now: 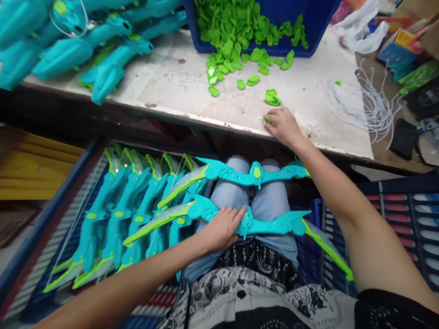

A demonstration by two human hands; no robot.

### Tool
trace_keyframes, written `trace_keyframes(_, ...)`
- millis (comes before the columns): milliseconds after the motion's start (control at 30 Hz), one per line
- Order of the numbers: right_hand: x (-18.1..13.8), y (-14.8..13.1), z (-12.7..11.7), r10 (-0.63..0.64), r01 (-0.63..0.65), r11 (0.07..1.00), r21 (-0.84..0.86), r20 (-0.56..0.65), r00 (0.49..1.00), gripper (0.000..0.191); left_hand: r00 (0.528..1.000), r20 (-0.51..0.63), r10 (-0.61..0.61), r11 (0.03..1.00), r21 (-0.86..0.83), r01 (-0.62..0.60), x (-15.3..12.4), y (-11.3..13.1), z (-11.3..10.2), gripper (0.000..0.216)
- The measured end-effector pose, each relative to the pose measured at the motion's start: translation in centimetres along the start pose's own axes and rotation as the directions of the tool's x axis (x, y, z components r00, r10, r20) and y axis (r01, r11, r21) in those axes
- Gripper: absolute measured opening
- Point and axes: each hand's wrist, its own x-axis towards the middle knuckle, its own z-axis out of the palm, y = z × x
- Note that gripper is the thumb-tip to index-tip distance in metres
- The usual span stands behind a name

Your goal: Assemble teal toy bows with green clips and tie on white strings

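Across my lap lie two turquoise and lime-green toy bows. My left hand (222, 227) is wrapped round the grip of the nearer toy bow (270, 226), left of its middle. The farther toy bow (236, 176) rests over my knees and has a green piece at its centre. My right hand (281, 124) is on the table's front edge, fingers pinched on a small green plastic piece (266, 121), mostly hidden by them. Just beyond the fingers sits a small clump of green pieces (272, 97).
A blue bin (315, 27) of green pieces stands at the back, some spilled before it. Turquoise bow parts (109, 59) are piled at back left. White cords (370, 105) lie at right. Finished-looking bows (118, 214) fill a crate at left; another crate (404, 219) is at right.
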Motion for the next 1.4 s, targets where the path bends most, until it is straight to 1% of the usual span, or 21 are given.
trace_keyframes(67,-0.4,-0.3,-0.4,0.044,-0.044,0.999,0.002,0.001,0.999,0.027,0.999,0.027,0.022,0.986,-0.167,-0.017,0.9,-0.2,-1.7,0.069)
trace_keyframes(167,-2.8,-2.2,-1.9,0.099,-0.098,0.994,0.052,-0.028,0.995,0.028,0.993,0.109,0.044,0.893,-0.45,0.01,2.9,-1.0,-4.1,0.041)
trace_keyframes(200,-4.3,-3.4,-2.4,0.092,-0.088,0.992,0.086,-0.046,0.995,0.029,0.989,0.137,0.057,0.85,-0.526,0.024,3.7,-1.4,-4.7,0.035)
trace_keyframes(233,-6.1,-4.7,-2.8,0.07,-0.061,0.99,0.127,-0.068,0.995,0.031,0.984,0.166,0.062,0.803,-0.594,0.05,4.5,-1.8,-5.0,0.035)
trace_keyframes(300,-10.6,-7.6,-3.0,-0.007,0.027,0.979,0.204,-0.098,0.995,0.031,0.969,0.24,0.06,0.681,-0.719,0.136,6.0,-2.5,-5.0,0.04)
trace_keyframes(367,-15.4,-10.2,-2.1,-0.098,0.117,0.965,0.236,-0.09,0.991,0.028,0.947,0.316,0.059,0.505,-0.827,0.245,7.0,-3.1,-4.5,0.045)
trace_keyframes(433,-19.5,-12.1,-0.4,-0.142,0.156,0.964,0.215,-0.082,0.987,0.027,0.93,0.36,0.078,0.348,-0.884,0.313,7.5,-3.4,-3.8,0.05)
trace_keyframes(467,-21.1,-12.6,0.6,-0.147,0.161,0.966,0.2,-0.085,0.985,0.027,0.926,0.367,0.092,0.3,-0.897,0.325,7.7,-3.6,-3.5,0.053)
trace_keyframes(533,-23.2,-13.2,2.5,-0.139,0.155,0.972,0.179,-0.1,0.985,0.027,0.921,0.372,0.116,0.261,-0.906,0.334,7.8,-3.7,-3.1,0.056)
trace_keyframes(600,-23.9,-13.2,3.9,-0.131,0.151,0.973,0.177,-0.117,0.984,0.028,0.917,0.377,0.129,0.259,-0.906,0.336,7.8,-3.8,-2.9,0.057)
trace_keyframes(700,-23.8,-13.0,4.7,-0.128,0.152,0.972,0.178,-0.141,0.982,0.027,0.92,0.371,0.127,0.253,-0.909,0.332,8.0,-3.7,-2.8,0.059)
trace_keyframes(733,-23.8,-13.0,4.8,-0.115,0.141,0.974,0.178,-0.148,0.982,0.026,0.926,0.361,0.114,0.264,-0.909,0.322,8.0,-3.6,-2.8,0.057)
trace_keyframes(800,-23.7,-13.1,4.9,-0.056,0.084,0.976,0.201,-0.138,0.989,0.023,0.945,0.321,0.056,0.317,-0.904,0.288,8.1,-3.3,-2.7,0.054)
trace_keyframes(867,-23.8,-13.3,5.0,0.036,-0.012,0.964,0.265,-0.084,0.996,0.021,0.962,0.273,-0.017,0.391,-0.884,0.258,8.1,-2.9,-2.7,0.051)
trace_keyframes(900,-23.7,-13.3,5.1,0.088,-0.071,0.951,0.303,-0.044,0.995,0.024,0.965,0.258,-0.043,0.418,-0.873,0.252,8.1,-2.7,-2.7,0.051)
trace_keyframes(967,-23.5,-13.3,5.1,0.187,-0.194,0.917,0.349,0.054,0.981,0.037,0.964,0.258,-0.06,0.439,-0.861,0.257,8.2,-2.3,-2.7,0.051)
trace_keyframes(1067,-22.5,-13.1,4.8,0.274,-0.331,0.888,0.318,0.209,0.939,0.063,0.964,0.259,-0.062,0.424,-0.867,0.261,8.4,-1.8,-2.6,0.05)
trace_keyframes(1133,-21.7,-12.8,4.5,0.283,-0.37,0.888,0.274,0.308,0.908,0.068,0.969,0.237,-0.065,0.42,-0.875,0.242,8.5,-1.7,-2.4,0.05)
trace_keyframes(1200,-20.9,-12.6,4.3,0.291,-0.395,0.887,0.239,0.376,0.88,0.068,0.975,0.209,-0.071,0.445,-0.868,0.219,8.5,-1.8,-2.1,0.049)
trace_keyframes(1300,-20.2,-12.6,4.2,0.311,-0.422,0.885,0.199,0.421,0.852,0.067,0.981,0.175,-0.079,0.525,-0.829,0.191,8.5,-2.0,-2.0,0.048)
trace_keyframes(1400,-20.0,-12.7,4.1,0.299,-0.413,0.892,0.186,0.442,0.845,0.066,0.986,0.155,-0.065,0.588,-0.793,0.163,8.4,-2.0,-2.0,0.048)
